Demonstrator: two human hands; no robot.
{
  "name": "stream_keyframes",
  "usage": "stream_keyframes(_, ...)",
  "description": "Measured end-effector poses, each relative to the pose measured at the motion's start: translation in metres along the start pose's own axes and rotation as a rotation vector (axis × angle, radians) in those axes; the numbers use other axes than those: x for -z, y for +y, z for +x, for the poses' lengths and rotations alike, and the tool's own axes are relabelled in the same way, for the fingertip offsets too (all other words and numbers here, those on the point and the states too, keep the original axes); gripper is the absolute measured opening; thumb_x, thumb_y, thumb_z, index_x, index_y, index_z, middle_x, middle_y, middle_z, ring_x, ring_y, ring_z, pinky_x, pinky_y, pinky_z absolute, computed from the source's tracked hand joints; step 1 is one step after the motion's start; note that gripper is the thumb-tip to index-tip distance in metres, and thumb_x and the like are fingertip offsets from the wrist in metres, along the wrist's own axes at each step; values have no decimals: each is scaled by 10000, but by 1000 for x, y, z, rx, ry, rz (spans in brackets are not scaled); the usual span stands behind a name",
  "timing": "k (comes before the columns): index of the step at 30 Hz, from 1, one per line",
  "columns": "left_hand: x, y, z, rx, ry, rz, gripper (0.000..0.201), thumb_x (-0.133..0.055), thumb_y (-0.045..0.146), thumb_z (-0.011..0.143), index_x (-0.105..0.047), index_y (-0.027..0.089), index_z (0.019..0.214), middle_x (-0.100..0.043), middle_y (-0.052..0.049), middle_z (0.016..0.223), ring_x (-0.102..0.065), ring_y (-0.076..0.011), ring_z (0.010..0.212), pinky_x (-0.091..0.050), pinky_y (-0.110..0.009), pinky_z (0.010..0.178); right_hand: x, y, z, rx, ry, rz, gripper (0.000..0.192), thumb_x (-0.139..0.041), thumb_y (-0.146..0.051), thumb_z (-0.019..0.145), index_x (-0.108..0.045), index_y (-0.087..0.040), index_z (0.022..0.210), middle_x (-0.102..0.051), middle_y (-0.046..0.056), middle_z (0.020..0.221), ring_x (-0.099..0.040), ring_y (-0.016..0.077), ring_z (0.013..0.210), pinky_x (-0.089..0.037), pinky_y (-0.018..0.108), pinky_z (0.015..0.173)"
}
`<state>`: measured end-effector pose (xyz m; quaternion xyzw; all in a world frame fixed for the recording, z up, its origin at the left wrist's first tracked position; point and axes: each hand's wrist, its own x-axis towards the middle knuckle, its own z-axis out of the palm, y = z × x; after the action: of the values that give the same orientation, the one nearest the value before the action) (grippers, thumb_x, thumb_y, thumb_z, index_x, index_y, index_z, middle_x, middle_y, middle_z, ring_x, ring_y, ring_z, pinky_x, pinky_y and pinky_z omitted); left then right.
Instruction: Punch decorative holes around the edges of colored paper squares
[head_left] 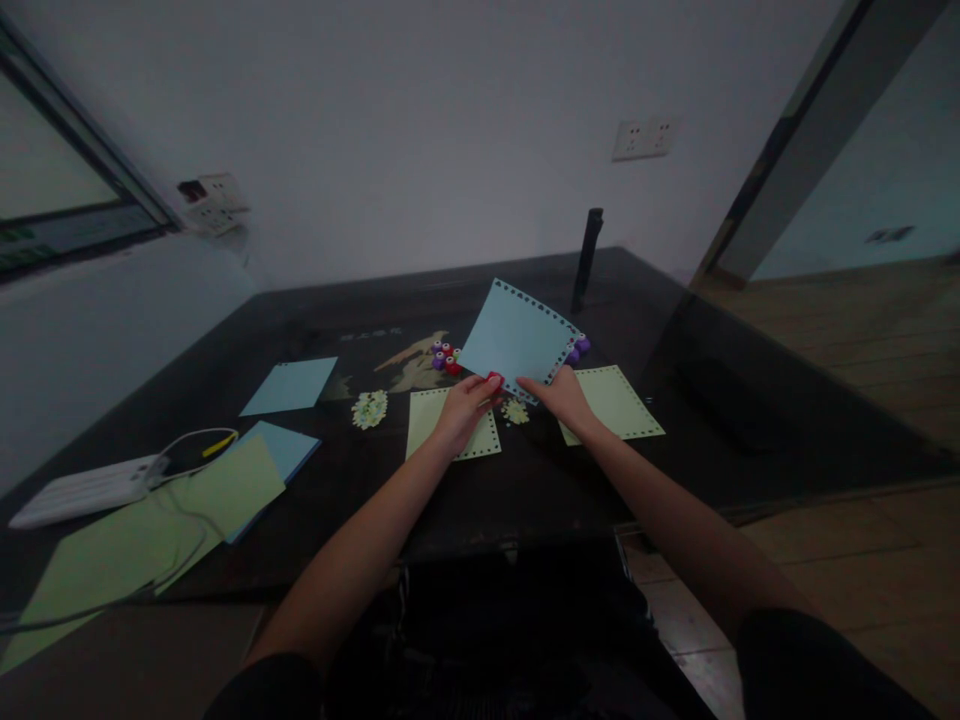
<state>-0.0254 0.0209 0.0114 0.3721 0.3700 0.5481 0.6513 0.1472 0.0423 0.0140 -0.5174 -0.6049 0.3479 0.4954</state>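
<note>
Near desk centre, left hand [461, 408] pinches a small red punch [494, 380] on the lower edge of the blue sheet [517, 338], right hand [564, 398] grips its corner, sheet held tilted; loose grip could skew the next hole.

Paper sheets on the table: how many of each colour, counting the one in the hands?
Blue sheets: 3 (held, flat, under a green one)
Green sheets: 4 ()
Total: 7
</note>
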Motion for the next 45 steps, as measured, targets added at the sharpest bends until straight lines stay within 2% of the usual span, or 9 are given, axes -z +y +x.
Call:
stream_keyframes(5, -1, 1, -1, 11, 2, -7, 246, -790, 253, 617, -678, 112, 786, -669, -52, 809, -606, -128, 762, -463, -290, 776, -1, 1, 1, 47, 7, 65, 391, -735, -252, 585, -650, -157, 955, -697, 99, 975, -619, 256, 973, -469, 421, 900)
stream_keyframes(10, 0, 1, 0, 17, 12, -3, 242, -788, 258, 618, -678, 112, 778, -668, -51, 802, -608, -128, 749, -454, -289, 766, 0, 3, 3, 51, -19, 82, 437, -738, -251, 588, -638, -146, 1000, -685, 115, 1007, -617, 266, 988, -458, 427, 918)
stream_keyframes(15, 1, 0, 0, 9, 15, 27, 248, -782, 274, 623, -680, 132, 799, -673, -41, 815, -608, -125, 750, -448, -269, 736, 1, 3, 2, 52, -36, 82, 420, -732, -242, 594, -637, -133, 988, -684, 123, 1005, -626, 269, 959, -467, 429, 904)
stream_keyframes(19, 0, 1, -1, 7, 25, 48, 250, -780, 279, 623, -680, 135, 800, -682, -51, 819, -607, -125, 745, -437, -247, 705, 1, 3, 2, 67, -27, 73, 378, -732, -252, 597, -645, -162, 952, -688, 99, 1000, -589, 275, 1046, -451, 437, 935)
stream_keyframes(24, 0, 3, -1, 11, 40, 62, 249, -783, 283, 620, -686, 130, 791, -679, -53, 802, -604, -122, 731, -422, -247, 692, 1, 3, 2, 94, -32, 51, 405, -722, -256, 613, -642, -150, 995, -659, 125, 1083, -557, 282, 1107, -436, 433, 957)
stream_keyframes(35, 0, 3, -1, -4, 36, 97, 262, -791, 319, 601, -709, 145, 778, -679, -46, 804, -588, -118, 739, -398, -238, 685, 0, 6, 3, 142, -30, 7, 626, -714, -261, 632, -546, -152, 1226, -651, 122, 1115, -574, 287, 1090, -424, 453, 968)
stream_keyframes(45, -3, 5, -3, -28, 45, 112, 265, -798, 328, 585, -713, 140, 751, -675, -52, 796, -581, -120, 737, -402, -240, 694, 0, 7, 3, 131, -49, 49, 546, -708, -275, 634, -597, -126, 1147, -659, 130, 1095, -609, 274, 1027, -444, 436, 948)
